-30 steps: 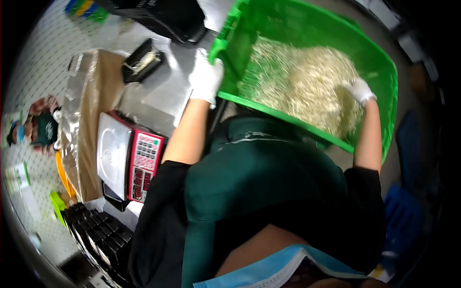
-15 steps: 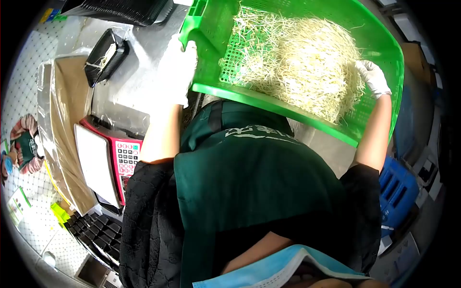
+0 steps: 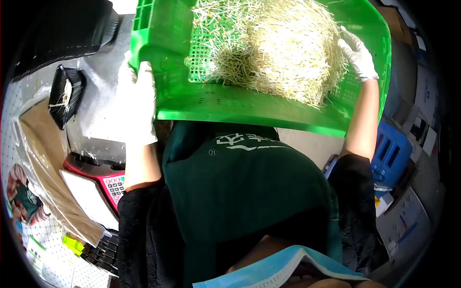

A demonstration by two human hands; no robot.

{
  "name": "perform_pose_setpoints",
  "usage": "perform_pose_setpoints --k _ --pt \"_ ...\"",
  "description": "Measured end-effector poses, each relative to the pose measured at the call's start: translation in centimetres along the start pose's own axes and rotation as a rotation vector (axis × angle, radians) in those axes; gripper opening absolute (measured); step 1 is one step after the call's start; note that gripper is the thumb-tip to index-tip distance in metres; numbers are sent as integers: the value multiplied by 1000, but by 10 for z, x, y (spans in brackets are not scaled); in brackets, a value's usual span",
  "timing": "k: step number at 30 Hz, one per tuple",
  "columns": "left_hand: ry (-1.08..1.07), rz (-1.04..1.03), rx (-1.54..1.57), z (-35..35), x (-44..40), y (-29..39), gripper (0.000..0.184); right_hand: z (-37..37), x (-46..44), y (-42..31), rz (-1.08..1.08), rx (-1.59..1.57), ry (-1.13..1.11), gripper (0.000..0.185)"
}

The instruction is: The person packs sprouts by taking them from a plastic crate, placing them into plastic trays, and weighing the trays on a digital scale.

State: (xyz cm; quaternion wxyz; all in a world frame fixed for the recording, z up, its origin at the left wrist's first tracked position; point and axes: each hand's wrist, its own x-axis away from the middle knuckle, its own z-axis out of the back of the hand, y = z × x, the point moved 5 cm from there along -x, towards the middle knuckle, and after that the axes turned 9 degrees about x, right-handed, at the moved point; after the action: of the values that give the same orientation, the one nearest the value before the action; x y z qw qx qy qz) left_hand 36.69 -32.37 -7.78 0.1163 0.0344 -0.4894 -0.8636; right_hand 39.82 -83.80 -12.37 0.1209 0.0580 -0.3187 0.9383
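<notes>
A green crate (image 3: pixel 230 106) with a perforated bottom is in front of my body, and a large heap of pale sprouts (image 3: pixel 293 53) lies in it. My left hand (image 3: pixel 137 98), in a white glove, is closed on the crate's left edge with the thumb apart. Inside the crate at the right, my right hand (image 3: pixel 357 54), also gloved, touches the right side of the heap with its fingers apart. Thinner, loose sprouts cover the bottom left of the heap.
At the left are stacked black trays (image 3: pixel 57 36), a black tray (image 3: pixel 67 96) with a few sprouts, a red scale (image 3: pixel 93 175) and brown wrapped material (image 3: pixel 53 173). Another person (image 3: pixel 26 197) is at the far left. A blue crate (image 3: pixel 390 153) stands at the right.
The green crate and my left hand have shifted left in view, while the scale and black trays also moved left. My right hand's fingers have spread at the heap.
</notes>
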Motion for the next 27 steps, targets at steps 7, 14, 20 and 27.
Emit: perform_pose_setpoints --k 7,14,20,27 --pt "25 127 365 -6 -1 -3 41 17 -10 23 -40 74 222 47" --pt "-25 174 383 -8 2 0 44 -9 -11 21 7 -109 195 34" --pt "-33 88 209 -8 -1 -8 46 -125 49 -110 654 769 -158 55" --pt "-24 127 255 -8 -1 -4 45 -119 31 -81 725 1029 -40 79"
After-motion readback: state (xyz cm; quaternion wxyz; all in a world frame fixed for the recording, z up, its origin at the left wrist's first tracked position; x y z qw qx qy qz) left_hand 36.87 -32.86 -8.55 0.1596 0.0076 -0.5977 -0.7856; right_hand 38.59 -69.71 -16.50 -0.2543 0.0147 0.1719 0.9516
